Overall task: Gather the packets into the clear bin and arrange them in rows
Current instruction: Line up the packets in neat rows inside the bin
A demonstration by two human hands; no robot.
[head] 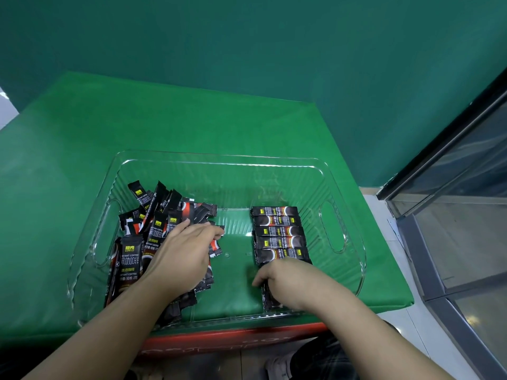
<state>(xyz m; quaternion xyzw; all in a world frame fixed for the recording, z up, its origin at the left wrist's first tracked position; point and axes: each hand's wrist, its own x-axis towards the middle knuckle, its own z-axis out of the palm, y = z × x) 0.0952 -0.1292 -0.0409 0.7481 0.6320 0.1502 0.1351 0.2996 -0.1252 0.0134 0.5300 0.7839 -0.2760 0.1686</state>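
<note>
The clear bin sits on the green table. A loose heap of black coffee packets fills its left side. On the right, several packets lie in a neat row, stacked front to back. My left hand rests on the heap, fingers pinching a packet at its right edge. My right hand presses down on the nearest packets of the row, fingers curled over them.
The bin has cut-out handles on the left wall and the right wall. A red box edge shows below the table's front. A glass door with a dark frame stands at the right.
</note>
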